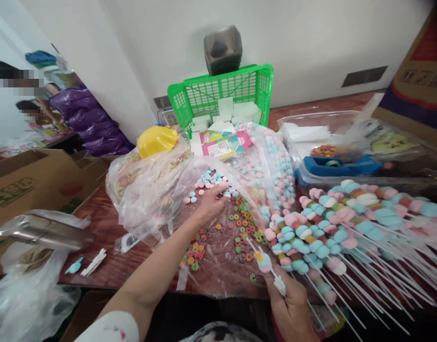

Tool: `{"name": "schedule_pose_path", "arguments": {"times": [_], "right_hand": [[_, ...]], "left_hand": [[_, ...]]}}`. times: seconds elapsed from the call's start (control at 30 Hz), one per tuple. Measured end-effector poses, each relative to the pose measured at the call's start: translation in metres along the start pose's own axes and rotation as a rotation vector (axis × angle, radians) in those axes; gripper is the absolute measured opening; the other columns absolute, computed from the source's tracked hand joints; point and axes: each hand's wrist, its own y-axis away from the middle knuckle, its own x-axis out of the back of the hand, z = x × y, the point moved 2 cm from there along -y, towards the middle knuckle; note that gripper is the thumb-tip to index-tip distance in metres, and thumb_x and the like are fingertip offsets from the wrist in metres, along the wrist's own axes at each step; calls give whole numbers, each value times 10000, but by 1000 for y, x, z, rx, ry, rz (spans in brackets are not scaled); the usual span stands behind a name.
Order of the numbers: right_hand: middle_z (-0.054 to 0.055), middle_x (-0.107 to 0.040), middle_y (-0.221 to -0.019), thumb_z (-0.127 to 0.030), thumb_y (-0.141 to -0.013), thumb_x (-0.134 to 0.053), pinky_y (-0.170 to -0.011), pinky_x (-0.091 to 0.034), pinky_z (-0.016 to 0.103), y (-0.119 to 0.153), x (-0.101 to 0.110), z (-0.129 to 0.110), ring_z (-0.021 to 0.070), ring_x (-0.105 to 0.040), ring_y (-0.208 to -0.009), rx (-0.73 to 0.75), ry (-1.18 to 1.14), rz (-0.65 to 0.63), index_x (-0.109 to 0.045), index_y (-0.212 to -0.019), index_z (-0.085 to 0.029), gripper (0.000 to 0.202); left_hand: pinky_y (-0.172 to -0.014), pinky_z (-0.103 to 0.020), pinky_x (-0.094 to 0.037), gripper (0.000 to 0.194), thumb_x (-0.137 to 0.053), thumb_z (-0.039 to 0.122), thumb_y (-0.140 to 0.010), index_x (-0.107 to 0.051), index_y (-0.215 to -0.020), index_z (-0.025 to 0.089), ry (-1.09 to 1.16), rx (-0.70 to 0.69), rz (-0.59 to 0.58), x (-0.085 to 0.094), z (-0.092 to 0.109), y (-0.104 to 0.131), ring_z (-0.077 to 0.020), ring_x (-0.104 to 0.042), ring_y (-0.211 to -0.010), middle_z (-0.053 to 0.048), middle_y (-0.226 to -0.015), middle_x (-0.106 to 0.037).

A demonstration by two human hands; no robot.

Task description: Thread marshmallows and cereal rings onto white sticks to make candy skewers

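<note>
My left hand (213, 202) reaches into loose pink, blue and white marshmallows (213, 178) on the plastic-covered table. Its fingers are curled together at the pile, and what they hold, if anything, is hidden. Nearer the front edge, my right hand (289, 301) is closed around white sticks (254, 248); a round pale piece with a yellow-orange shape (264, 261) and a white lump lie along them. Ring-shaped candies (243, 216) in green, orange and dark red are scattered between my hands. Finished-looking marshmallow skewers (318, 242) are heaped beside my right hand.
Clear bags of candy (147, 190) stand left, with a yellow dish (157, 141) on top. Behind are a green basket (221, 85) and a bag of marshmallows (278, 166). A blue tape dispenser (318, 166) sits right; a steel flask (50, 232) lies left. Two people are in the background.
</note>
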Motion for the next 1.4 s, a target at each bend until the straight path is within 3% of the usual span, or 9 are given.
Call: {"name": "schedule_pose_path", "arguments": {"times": [0.07,0.17,0.3,0.43,0.67,0.97,1.17,1.4], "right_hand": [[84,-751,-819,-181,-863,-478,-620,-576,227,-1,0,-2,187,-717,-683,-13,26,14,-683,-995,-142,246],[70,-742,-783,-203,-874,-480,-614,-567,224,-8,-3,-12,177,-706,-670,-26,14,-25,-688,-942,-152,225],[46,-704,-720,-162,-874,-446,-591,-540,224,-16,-9,-28,160,-677,-637,-53,19,-141,-676,-895,-156,231],[50,-702,-707,-139,-856,-427,-563,-524,239,-11,-12,-31,169,-669,-603,-43,128,-170,-672,-915,-149,253],[65,-718,-753,-127,-845,-415,-598,-523,250,-1,-8,-29,179,-675,-642,-47,178,-217,-678,-935,-155,280],[58,-734,-763,-150,-873,-444,-597,-537,228,1,-10,-37,165,-688,-627,-42,108,-167,-686,-986,-152,267],[66,-732,-871,-149,-872,-478,-662,-563,259,18,-20,-41,168,-690,-703,-62,-14,-80,-654,-1078,-158,271],[53,-719,-806,-47,-811,-458,-648,-555,251,13,-20,-45,167,-690,-694,-14,-59,-61,-633,-1102,-157,357]], "left_hand": [[-805,-357,-533,337,-541,193,-834,-610,-1159,135,470,172,16,13,4,25,-182,-680,-803,-78,-869,-711],[-780,-326,-550,370,-732,229,-705,-667,-1058,141,1074,388,10,19,16,68,-173,-705,-731,-55,-797,-733],[-770,-316,-562,384,-795,207,-655,-691,-1020,148,1355,435,26,12,38,109,-187,-716,-755,-65,-828,-746],[-745,-323,-570,356,-808,205,-644,-701,-982,172,1467,417,85,3,51,123,-211,-719,-800,-60,-860,-751],[-779,-352,-562,387,-811,234,-641,-694,-1005,174,1447,399,174,-7,46,127,-226,-719,-828,-62,-850,-753],[-803,-296,-562,230,-743,248,-727,-739,-951,195,926,170,387,-12,36,133,-186,-683,-876,-52,-943,-729],[-721,-314,-592,212,-679,253,-793,-717,-993,195,919,170,396,-20,31,134,-193,-701,-824,-56,-953,-719],[-780,-316,-568,204,-649,158,-806,-723,-983,228,529,-90,453,-13,39,136,-180,-694,-822,-46,-911,-747]]}}
